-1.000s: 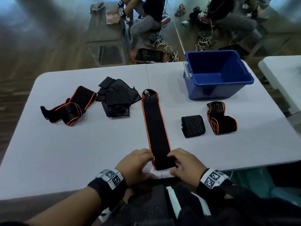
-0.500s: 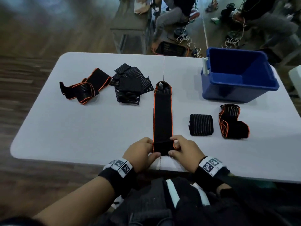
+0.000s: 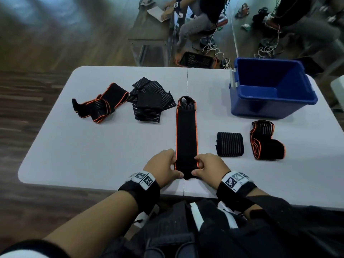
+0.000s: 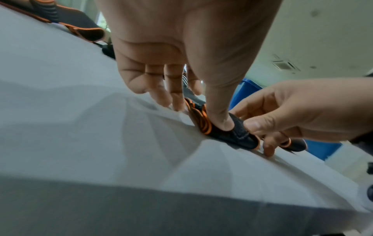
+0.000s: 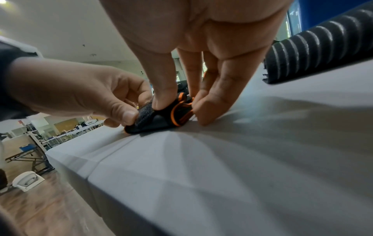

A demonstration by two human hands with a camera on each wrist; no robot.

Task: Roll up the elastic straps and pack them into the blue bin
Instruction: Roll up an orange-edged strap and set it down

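Around the work, a white table (image 3: 78, 149) carries plenty: far left a loose orange-edged strap (image 3: 100, 105), next to it a crumpled pile of striped straps (image 3: 150, 101), and on the right a tight striped roll (image 3: 230, 144) just beside a loosely wound orange-trimmed strap (image 3: 264, 140). The blue bin (image 3: 270, 90) sits at the far right corner, nothing visible inside it from here. Beyond the table, people sit among cables on the floor. Nothing lies between the hands and the bin except those two right-side bundles.

Now the action: the long strap (image 3: 186, 131) lies flat down the table's middle, near end started into a small roll. Left hand (image 3: 163, 168) pinches that roll, thumb on top, fingers curled at the left edge. Right hand (image 3: 210, 167) grips the other side, thumb pressing the roll, fingertips (image 5: 203, 111) down on the table beside it.
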